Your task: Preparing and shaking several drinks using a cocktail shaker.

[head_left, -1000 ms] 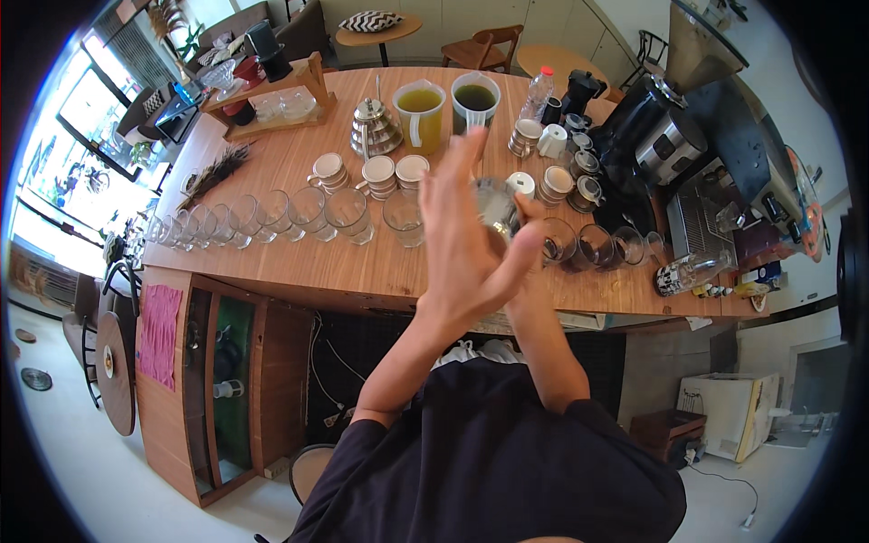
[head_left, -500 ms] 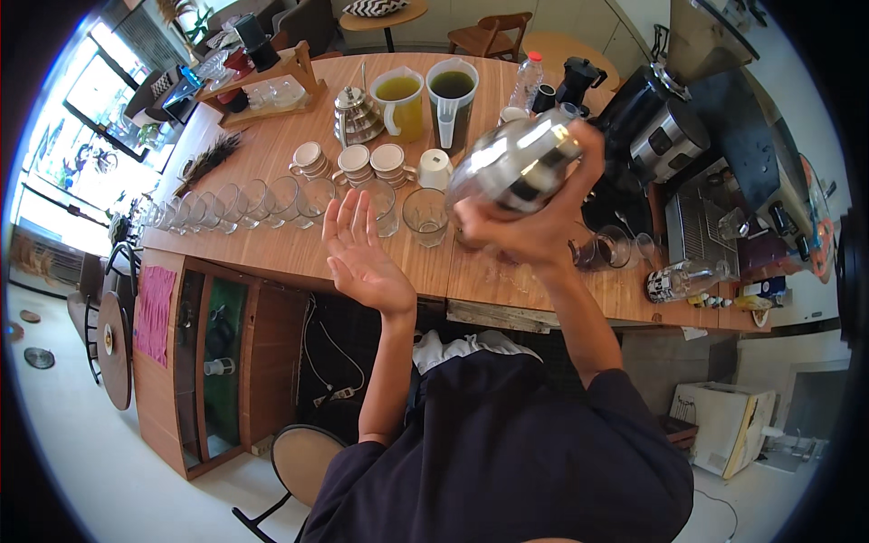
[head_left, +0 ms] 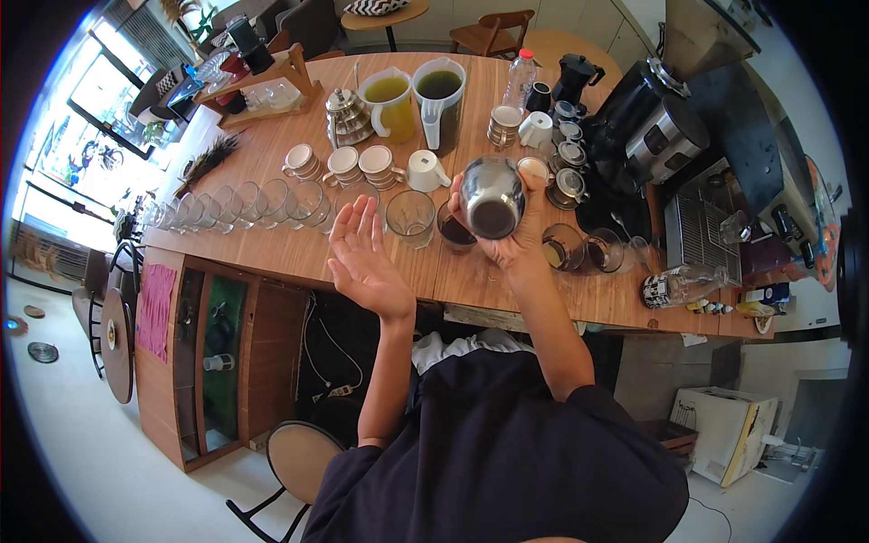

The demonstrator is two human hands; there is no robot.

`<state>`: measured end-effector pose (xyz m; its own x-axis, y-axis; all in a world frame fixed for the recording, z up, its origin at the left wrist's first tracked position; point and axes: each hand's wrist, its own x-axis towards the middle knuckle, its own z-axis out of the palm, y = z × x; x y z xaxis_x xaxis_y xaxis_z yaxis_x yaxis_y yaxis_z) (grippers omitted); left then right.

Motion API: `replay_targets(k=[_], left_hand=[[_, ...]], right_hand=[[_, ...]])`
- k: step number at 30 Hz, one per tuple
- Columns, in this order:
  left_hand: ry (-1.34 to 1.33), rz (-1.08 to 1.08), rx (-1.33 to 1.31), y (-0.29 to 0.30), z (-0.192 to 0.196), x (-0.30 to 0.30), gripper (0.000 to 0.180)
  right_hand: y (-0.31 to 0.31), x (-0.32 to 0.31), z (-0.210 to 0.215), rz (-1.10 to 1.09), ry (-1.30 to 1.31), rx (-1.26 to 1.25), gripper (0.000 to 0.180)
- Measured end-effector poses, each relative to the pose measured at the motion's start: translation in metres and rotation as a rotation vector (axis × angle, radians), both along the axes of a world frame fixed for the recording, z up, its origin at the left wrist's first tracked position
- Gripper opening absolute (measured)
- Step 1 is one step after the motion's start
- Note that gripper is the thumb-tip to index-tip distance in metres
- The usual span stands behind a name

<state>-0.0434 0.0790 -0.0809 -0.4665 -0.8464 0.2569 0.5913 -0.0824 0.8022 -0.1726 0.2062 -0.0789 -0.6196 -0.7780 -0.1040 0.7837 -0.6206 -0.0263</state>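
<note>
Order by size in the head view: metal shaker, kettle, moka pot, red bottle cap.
1. Metal shaker, held nearer the camera
2. Kettle and moka pot, too alike to rank
3. Red bottle cap

We record one head-worn fisheye view, facing down and forward from above the dark shirt [head_left: 507,443], with left hand [head_left: 368,262] and right hand [head_left: 516,249] near and the counter [head_left: 362,271] spreading beyond.
</note>
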Motion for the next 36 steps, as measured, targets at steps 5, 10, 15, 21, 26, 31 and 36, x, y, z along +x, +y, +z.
replay_targets(k=[5,10,15,21,26,31,36], left_hand=[[0.014,0.007,0.007,-0.011,0.003,0.0,0.081],[0.127,-0.036,0.046,-0.025,0.003,-0.001,0.079],[0.134,-0.083,0.053,-0.038,-0.005,0.004,0.079],[0.071,-0.106,0.078,-0.053,-0.009,0.014,0.079],[0.05,-0.138,0.086,-0.055,-0.013,0.015,0.079],[0.012,-0.136,0.1,-0.048,-0.011,0.013,0.081],[-0.004,-0.115,0.128,-0.044,-0.016,0.011,0.085]], right_hand=[[-0.012,0.031,0.08,-0.932,1.12,0.597,0.103],[-0.011,0.022,0.089,-1.218,2.118,0.793,0.127],[-0.024,0.036,0.067,-1.077,2.085,0.748,0.12],[-0.023,0.011,0.068,-0.244,0.633,0.123,0.076],[-0.02,0.008,0.006,-0.09,-0.167,-0.146,0.072],[-0.021,0.023,-0.018,-0.061,-0.52,-0.213,0.076],[-0.013,0.026,0.055,-0.197,0.01,-0.113,0.077]])
